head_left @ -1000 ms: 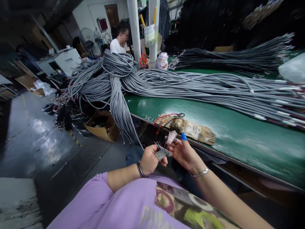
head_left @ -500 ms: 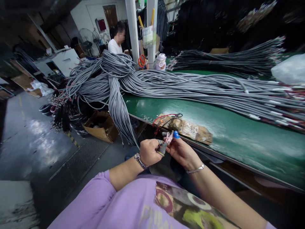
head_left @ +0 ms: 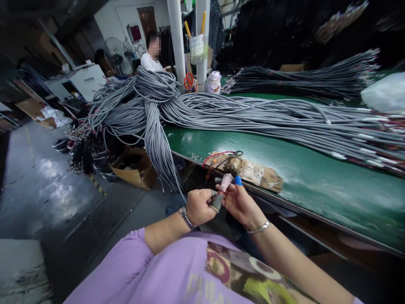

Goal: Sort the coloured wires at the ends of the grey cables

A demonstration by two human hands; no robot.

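My left hand (head_left: 200, 207) is closed, with a grey covering on its thumb. It grips the end of a grey cable (head_left: 181, 195) that comes down from the hanging bundle (head_left: 158, 139). Thin red wires (head_left: 220, 192) show between my two hands. My right hand (head_left: 243, 204) has its fingers curled at these wires; its thumb has a blue wrap and a forefinger a pale pink one. The fingers partly hide the wire ends. Just beyond my hands, a wooden block (head_left: 262, 177) wrapped in clear tape lies at the table edge, with red and black leads (head_left: 221, 155).
Many grey cables (head_left: 253, 112) stretch along the green table (head_left: 316, 169). Behind them are another cable bundle (head_left: 303, 76), a purple-lidded jar (head_left: 213, 82) and red-handled scissors (head_left: 189, 80). A cardboard box (head_left: 136, 173) stands below at left. Further back, a person (head_left: 152, 55) sits by a fan.
My right hand has turned slightly and shifted right, its blue-wrapped thumb moving away from the pink-wrapped finger. Red wire now shows more clearly between my hands. My left hand has barely moved.
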